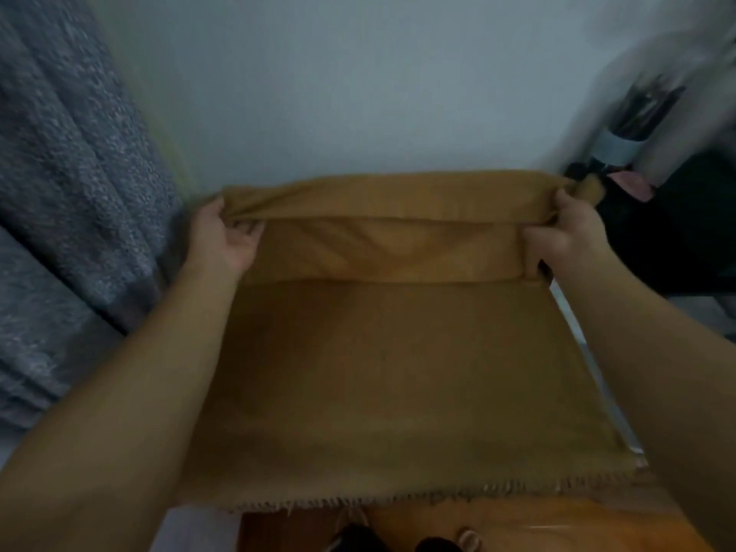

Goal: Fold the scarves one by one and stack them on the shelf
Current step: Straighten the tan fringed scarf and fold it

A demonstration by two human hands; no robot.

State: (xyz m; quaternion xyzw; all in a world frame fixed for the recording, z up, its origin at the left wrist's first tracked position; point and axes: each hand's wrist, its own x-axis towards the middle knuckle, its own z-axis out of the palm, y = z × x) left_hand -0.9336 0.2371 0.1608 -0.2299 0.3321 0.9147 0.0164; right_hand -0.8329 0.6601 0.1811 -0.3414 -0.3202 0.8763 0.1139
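Observation:
A mustard-brown scarf [398,352] with a fringed near edge lies spread over a white surface [358,113] in front of me. Its far end is lifted and doubled back into a fold. My left hand [227,237] grips the fold's left corner, fingers curled round the cloth. My right hand [565,237] grips the right corner the same way. The fold stretches taut between both hands. The fringe hangs over the near edge.
Grey-blue textured fabric [71,193] hangs along the left side. Dark items, a pink object [633,185] and a container of dark things [637,113] sit at the right. Wooden floor [517,527] and feet show below the fringe.

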